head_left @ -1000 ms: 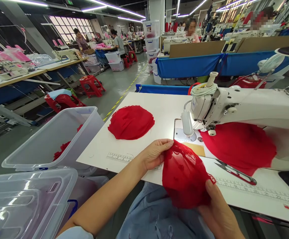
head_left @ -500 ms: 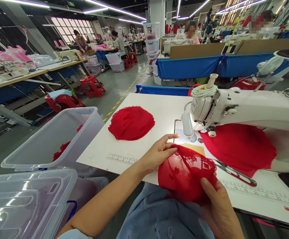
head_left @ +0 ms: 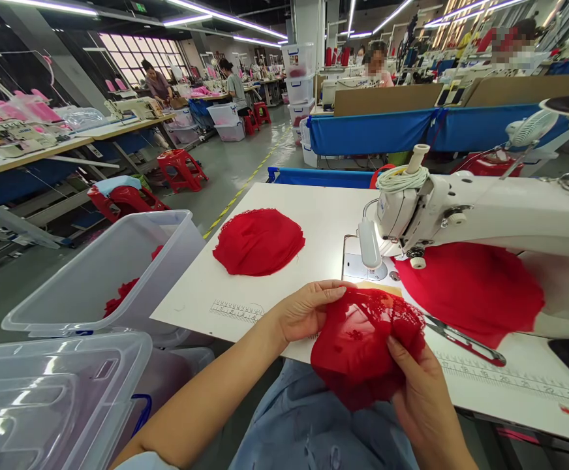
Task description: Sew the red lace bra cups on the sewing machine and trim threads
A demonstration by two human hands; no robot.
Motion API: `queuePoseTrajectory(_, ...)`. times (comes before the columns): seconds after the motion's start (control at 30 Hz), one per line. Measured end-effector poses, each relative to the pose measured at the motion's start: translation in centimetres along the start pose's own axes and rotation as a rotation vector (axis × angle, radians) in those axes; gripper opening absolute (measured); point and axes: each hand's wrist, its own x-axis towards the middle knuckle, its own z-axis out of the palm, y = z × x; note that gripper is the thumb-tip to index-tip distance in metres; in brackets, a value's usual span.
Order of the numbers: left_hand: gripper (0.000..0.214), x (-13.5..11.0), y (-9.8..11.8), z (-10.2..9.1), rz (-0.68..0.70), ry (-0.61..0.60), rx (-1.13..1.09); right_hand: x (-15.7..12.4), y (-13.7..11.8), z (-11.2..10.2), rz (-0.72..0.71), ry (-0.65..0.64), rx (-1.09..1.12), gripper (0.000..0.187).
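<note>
two hands [head_left: 301,314], three red fabric patches [head_left: 355,365] at one tabletop [head_left: 321,215]; one fan [head_left: 533,126]

Your cloth [head_left: 357,365] looks thin and sheer with a lacy band, the worktop [head_left: 194,297] smooth and faintly glossy, the fabric [head_left: 260,241] toward its far left corner matt and wrinkled, the inset plate [head_left: 355,266] shiny metal, and the box lid [head_left: 30,391] off the worktop's near left corner clear, glossy plastic.

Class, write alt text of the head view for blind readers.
A left hand and right hand hold a lacy red cloth before a white sewing machine. One red piece lies on the table, a second piece under the machine's arm; an open plastic bin stands left.
</note>
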Motion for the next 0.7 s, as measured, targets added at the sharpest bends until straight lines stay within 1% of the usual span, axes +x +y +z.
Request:
queuePoseTrajectory(0.07,0.034,0.0,-0.2,0.1,0.034,0.004,0.001,0.0,0.0,0.0,-0.003,-0.008,0.018,0.048)
queuePoseTrajectory(0.13,0.042,0.0,-0.3,0.3,0.075,0.017,-0.012,0.1,0.1,-0.1,0.012,-0.063,0.037,0.046)
queuePoseTrajectory(0.2,0.046,0.0,-0.3,0.5,0.110,0.027,0.006,0.2,0.2,-0.3,0.067,-0.138,0.037,0.043)
queuePoseTrajectory(0.27,0.047,-0.2,-0.3,0.9,0.137,0.025,0.039,0.3,0.2,-0.3,0.138,-0.181,0.016,0.041)
queuePoseTrajectory(0.33,0.046,-0.4,-0.3,1.3,0.159,0.023,0.060,0.3,0.1,0.0,0.181,-0.166,0.007,0.040)
queuePoseTrajectory(0.43,0.035,-0.5,-0.3,1.5,0.188,0.055,0.103,0.3,-0.1,0.6,0.164,-0.103,0.034,0.044)
queuePoseTrajectory(0.47,0.030,-0.4,-0.3,1.4,0.169,0.060,0.121,0.3,-0.1,0.8,0.148,-0.076,0.040,0.046)
queuePoseTrajectory(0.53,0.022,0.0,-0.4,1.1,0.067,0.044,0.134,0.2,-0.2,1.1,0.115,-0.026,0.047,0.051)
queuePoseTrajectory(0.6,0.023,0.5,-0.5,0.7,-0.042,0.021,0.103,0.2,-0.2,1.1,0.089,0.006,0.053,0.054)
queuePoseTrajectory(0.63,0.026,0.7,-0.6,0.6,-0.076,0.020,0.078,0.2,-0.1,1.1,0.079,0.013,0.053,0.055)
queuePoseTrajectory(0.7,0.031,0.9,-0.7,0.5,-0.096,0.047,0.033,0.3,0.0,0.8,0.047,0.011,0.050,0.053)
